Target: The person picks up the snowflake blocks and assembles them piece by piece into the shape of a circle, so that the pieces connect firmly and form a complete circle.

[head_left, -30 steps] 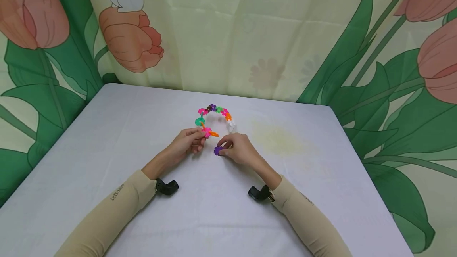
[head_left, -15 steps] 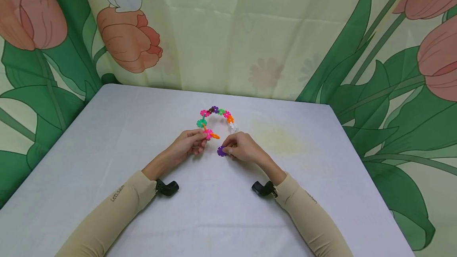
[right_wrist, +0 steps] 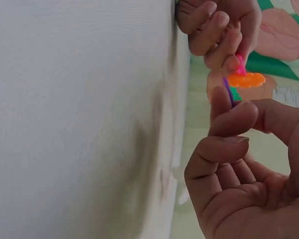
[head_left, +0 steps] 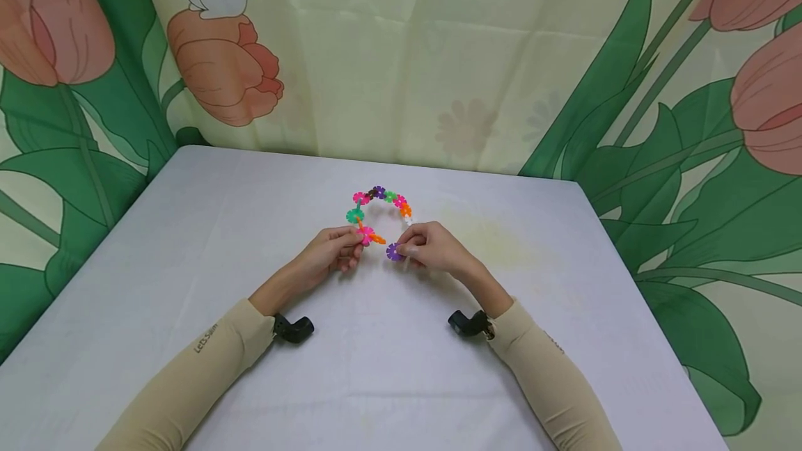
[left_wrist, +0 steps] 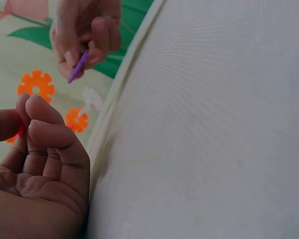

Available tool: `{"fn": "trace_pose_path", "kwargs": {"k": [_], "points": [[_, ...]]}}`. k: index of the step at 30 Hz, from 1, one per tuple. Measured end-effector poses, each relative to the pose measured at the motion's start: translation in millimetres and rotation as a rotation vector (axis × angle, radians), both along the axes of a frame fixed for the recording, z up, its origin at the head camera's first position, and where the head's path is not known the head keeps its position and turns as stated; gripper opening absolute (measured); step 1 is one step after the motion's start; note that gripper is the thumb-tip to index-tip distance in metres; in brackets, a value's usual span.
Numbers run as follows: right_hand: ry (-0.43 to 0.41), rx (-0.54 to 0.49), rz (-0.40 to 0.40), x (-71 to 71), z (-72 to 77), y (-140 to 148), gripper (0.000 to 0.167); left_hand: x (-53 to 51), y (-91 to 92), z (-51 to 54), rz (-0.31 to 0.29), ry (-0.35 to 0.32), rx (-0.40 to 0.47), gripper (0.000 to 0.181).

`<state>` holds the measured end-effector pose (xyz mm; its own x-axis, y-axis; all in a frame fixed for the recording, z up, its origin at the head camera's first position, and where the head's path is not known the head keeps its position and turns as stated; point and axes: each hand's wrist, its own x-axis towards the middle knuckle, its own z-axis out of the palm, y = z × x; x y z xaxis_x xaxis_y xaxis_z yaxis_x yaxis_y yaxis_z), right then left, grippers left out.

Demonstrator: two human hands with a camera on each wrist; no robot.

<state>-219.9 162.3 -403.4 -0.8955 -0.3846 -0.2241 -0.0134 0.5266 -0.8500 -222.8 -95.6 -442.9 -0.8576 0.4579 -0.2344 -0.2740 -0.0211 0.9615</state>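
In the head view my left hand (head_left: 328,250) pinches a pink snowflake disc (head_left: 366,234) between thumb and fingers. That disc belongs to a curved chain of interlocking plastic discs, with a teal disc (head_left: 354,216) and an orange disc (head_left: 379,239) beside it. My right hand (head_left: 436,248) pinches a single purple snowflake disc (head_left: 393,252) at its edge, a short gap from the orange end. Behind the right fingers, the chain's white disc (head_left: 409,220) is partly hidden. Seen edge-on, the purple disc (left_wrist: 78,66) also appears in the left wrist view.
A white cloth covers the table (head_left: 351,367), with a faint yellowish stain (head_left: 495,239) right of the hands. Behind the far edge hangs a curtain (head_left: 401,54) printed with tulips. A black wrist camera sits at each cuff.
My right hand has moved right and then slightly away from me, carrying the purple disc, whose face has turned. The left hand keeps its hold on the pink disc; the chain barely shifted.
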Motion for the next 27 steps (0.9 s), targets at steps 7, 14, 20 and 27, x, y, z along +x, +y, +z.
{"fn": "trace_pose_path", "kwargs": {"k": [7,14,20,27], "points": [[-0.047,-0.111,-0.057,-1.2,3.7,2.5,0.013,0.3,-0.8,0.9,-0.011,0.001,0.008,0.032],[-0.063,-0.164,-0.067,0.5,5.8,2.2,0.014,1.5,-0.7,2.5,-0.015,0.003,-0.004,0.032],[-0.110,-0.186,-0.070,2.1,7.5,1.3,0.015,1.8,-0.6,3.4,-0.019,-0.003,-0.008,0.033],[-0.118,-0.193,-0.077,3.0,8.5,0.7,0.015,1.3,-0.6,2.1,-0.019,0.007,-0.003,0.032]]}}
